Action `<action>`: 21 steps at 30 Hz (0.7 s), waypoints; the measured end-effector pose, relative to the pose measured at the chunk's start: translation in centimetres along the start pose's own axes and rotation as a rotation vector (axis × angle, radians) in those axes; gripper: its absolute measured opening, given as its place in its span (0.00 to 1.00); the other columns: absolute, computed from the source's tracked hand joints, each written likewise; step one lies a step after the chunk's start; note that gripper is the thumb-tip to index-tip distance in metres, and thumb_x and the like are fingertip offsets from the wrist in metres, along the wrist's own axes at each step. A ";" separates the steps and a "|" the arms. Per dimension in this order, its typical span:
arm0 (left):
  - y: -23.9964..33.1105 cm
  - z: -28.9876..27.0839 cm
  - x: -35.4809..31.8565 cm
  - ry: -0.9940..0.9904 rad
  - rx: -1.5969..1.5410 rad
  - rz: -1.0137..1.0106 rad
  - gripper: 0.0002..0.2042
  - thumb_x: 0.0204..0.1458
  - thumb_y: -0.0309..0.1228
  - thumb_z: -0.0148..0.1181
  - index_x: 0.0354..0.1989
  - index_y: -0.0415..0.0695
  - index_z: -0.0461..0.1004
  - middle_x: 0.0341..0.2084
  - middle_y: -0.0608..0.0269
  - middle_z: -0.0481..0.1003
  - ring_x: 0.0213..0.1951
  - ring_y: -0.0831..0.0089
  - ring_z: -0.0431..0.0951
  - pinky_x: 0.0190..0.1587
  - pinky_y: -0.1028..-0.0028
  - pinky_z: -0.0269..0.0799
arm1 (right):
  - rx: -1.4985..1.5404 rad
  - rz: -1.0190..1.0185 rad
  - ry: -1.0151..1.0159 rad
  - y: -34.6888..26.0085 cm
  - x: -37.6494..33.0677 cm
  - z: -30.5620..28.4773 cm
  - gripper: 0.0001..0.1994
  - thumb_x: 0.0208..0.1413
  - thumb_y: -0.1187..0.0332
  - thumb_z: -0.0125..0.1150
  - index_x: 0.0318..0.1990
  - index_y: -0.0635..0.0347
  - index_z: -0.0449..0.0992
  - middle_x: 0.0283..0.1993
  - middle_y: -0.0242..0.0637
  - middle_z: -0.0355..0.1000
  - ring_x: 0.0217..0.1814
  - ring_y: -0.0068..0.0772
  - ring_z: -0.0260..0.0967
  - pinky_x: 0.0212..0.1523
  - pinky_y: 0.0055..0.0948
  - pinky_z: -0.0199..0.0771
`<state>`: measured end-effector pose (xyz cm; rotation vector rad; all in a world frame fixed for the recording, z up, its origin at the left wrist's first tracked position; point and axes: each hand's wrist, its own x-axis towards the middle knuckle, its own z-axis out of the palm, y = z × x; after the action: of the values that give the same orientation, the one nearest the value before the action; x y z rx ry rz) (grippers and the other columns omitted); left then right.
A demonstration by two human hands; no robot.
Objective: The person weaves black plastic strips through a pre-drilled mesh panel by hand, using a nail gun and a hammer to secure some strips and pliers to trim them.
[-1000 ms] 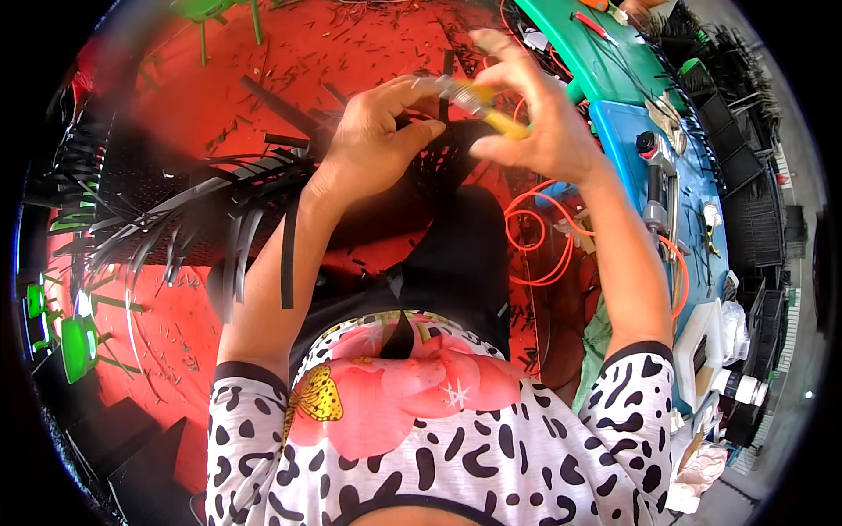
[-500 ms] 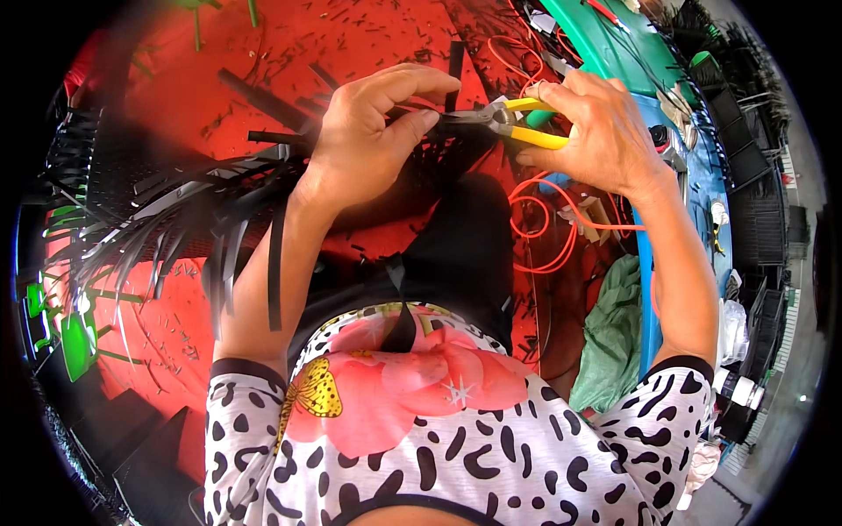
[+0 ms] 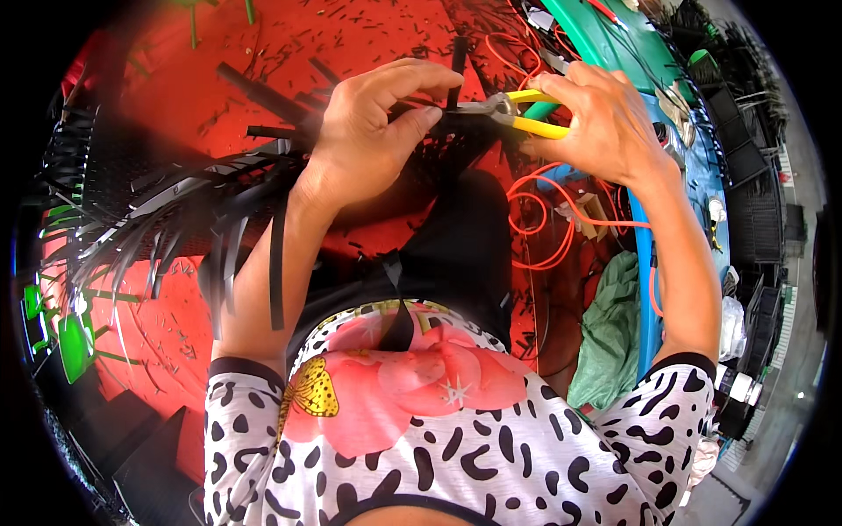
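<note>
My right hand [image 3: 605, 127] is closed around the yellow-handled pliers [image 3: 541, 129], with the handles spread a little inside the grip. The metal jaws point left, their tip close to my left thumb and beside an upright black flat strip [image 3: 457, 68]. My left hand [image 3: 368, 131] is closed with index finger and thumb bent toward that strip; the index fingertip touches it. Under the left hand lies a dark woven piece [image 3: 132, 162] with many loose black strip ends [image 3: 189, 197] hanging out over my left forearm. What the other left fingers grip is hidden.
Black strip scraps litter the red floor [image 3: 289, 35]. Orange hose [image 3: 561, 245] coils at the right beside a green bag [image 3: 607, 337]. A blue and green surface [image 3: 627, 48] with small items stands at the far right. Green legs [image 3: 77, 346] show at the left.
The pliers and my right hand have shifted slightly away from me, and the handles sit a little higher in view. My left hand has stayed almost in place.
</note>
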<state>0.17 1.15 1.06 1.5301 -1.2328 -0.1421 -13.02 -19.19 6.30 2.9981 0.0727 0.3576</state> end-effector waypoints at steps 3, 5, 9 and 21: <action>0.1 0.0 0.0 0.011 -0.005 -0.001 0.15 0.43 0.18 0.55 0.42 0.40 0.74 0.35 0.63 0.76 0.39 0.75 0.74 0.44 0.78 0.67 | -0.044 -0.057 0.041 0.2 0.4 0.5 0.21 0.32 0.54 0.69 0.34 0.53 0.76 0.24 0.42 0.67 0.30 0.42 0.68 0.31 0.39 0.65; 0.3 0.0 0.0 0.004 -0.010 -0.013 0.15 0.43 0.17 0.55 0.42 0.40 0.74 0.35 0.63 0.76 0.39 0.76 0.74 0.44 0.78 0.67 | -0.040 -0.065 0.018 0.8 0.5 0.7 0.20 0.32 0.55 0.68 0.34 0.54 0.75 0.24 0.41 0.67 0.29 0.42 0.68 0.30 0.39 0.66; 0.3 0.3 -0.1 0.027 -0.110 -0.058 0.15 0.42 0.16 0.56 0.41 0.40 0.75 0.35 0.62 0.75 0.38 0.76 0.74 0.44 0.79 0.66 | 0.027 0.047 0.009 1.1 0.0 1.5 0.18 0.36 0.57 0.68 0.33 0.55 0.74 0.26 0.39 0.69 0.30 0.43 0.69 0.30 0.36 0.68; -0.1 0.5 -0.2 -0.113 -0.041 0.151 0.17 0.35 0.16 0.59 0.38 0.41 0.74 0.24 0.67 0.72 0.30 0.76 0.73 0.49 0.70 0.64 | 0.383 1.008 0.324 6.8 -20.1 3.1 0.21 0.47 0.60 0.62 0.46 0.63 0.72 0.39 0.37 0.71 0.38 0.25 0.67 0.39 0.25 0.67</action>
<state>-0.17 1.00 0.68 1.4037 -1.4215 -0.1562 -31.55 -27.51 -0.45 3.0206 -1.5142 0.9920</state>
